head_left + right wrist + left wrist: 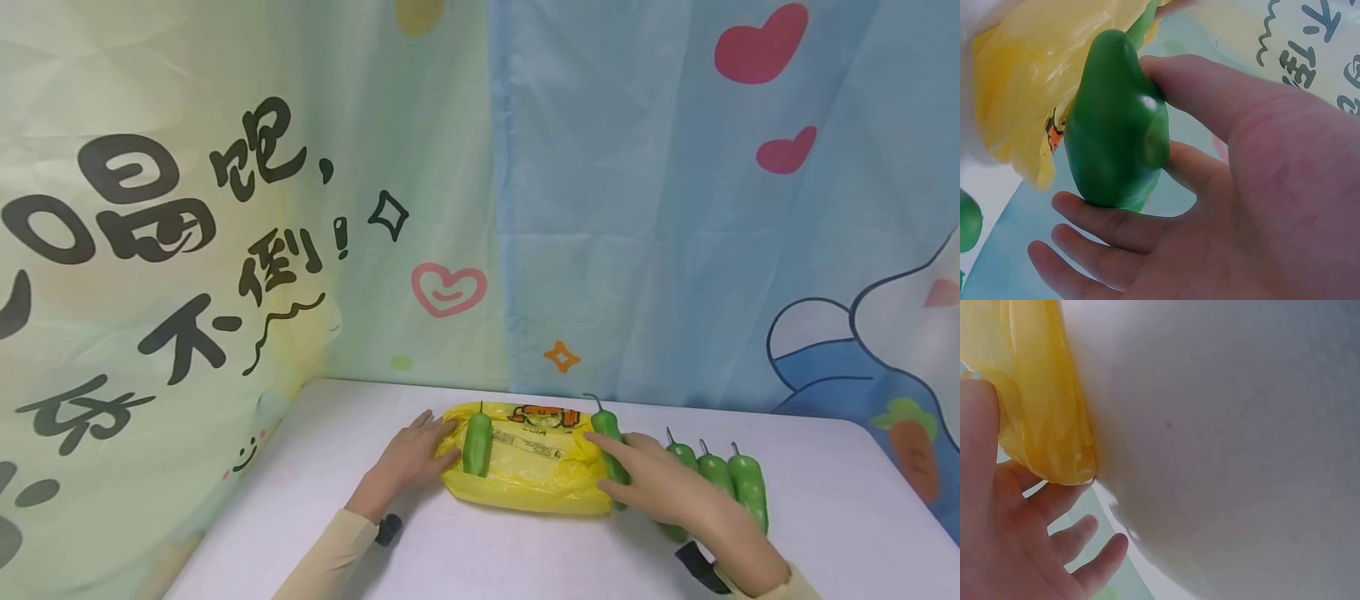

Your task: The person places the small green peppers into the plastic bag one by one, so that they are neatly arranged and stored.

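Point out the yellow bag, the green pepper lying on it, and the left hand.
Yellow bag (531, 468): head view, on its bare upper side.
Green pepper (477, 444): head view, on the middle of its body.
Left hand (408, 457): head view, on the back of the hand.

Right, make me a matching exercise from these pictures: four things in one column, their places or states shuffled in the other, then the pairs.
1. left hand
2. right hand
3. yellow bag
4. row of three peppers

A. lies on the table, right of the bag
B. touches the bag's left end
C. bears a lone pepper near its left end
D. holds another pepper

Pairs: 1-B, 2-D, 3-C, 4-A
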Demonstrator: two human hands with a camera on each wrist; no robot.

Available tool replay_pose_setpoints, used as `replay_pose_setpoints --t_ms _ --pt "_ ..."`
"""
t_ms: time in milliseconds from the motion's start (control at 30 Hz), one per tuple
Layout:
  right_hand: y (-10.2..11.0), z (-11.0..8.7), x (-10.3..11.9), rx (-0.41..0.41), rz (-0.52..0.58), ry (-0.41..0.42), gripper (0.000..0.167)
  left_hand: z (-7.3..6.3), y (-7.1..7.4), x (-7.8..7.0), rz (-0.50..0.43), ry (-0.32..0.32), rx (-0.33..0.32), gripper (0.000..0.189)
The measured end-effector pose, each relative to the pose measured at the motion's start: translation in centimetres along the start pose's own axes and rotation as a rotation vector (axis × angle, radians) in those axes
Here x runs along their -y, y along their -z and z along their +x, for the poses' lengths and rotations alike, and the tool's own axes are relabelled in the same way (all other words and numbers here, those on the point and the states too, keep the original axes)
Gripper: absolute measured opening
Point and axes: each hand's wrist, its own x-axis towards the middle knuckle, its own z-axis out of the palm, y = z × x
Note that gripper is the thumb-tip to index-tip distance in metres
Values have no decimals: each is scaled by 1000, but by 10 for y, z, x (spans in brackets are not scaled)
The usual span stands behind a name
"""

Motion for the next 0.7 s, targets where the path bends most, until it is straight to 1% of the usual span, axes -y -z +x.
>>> replay_pose_setpoints --t_ms 167,400,567,700 --pt "-3 7 4 1 6 23 67 0 0 0 -5 -2 0 57" --pt "-8 17 10 -16 48 54 66 -1 1 -1 3 -6 -7 57" --pt "-11 22 16 -28 51 58 65 -2 1 -2 -2 0 3 57" --pt "-14 27 19 -18 74 52 65 -1 2 -2 -14 2 6 57"
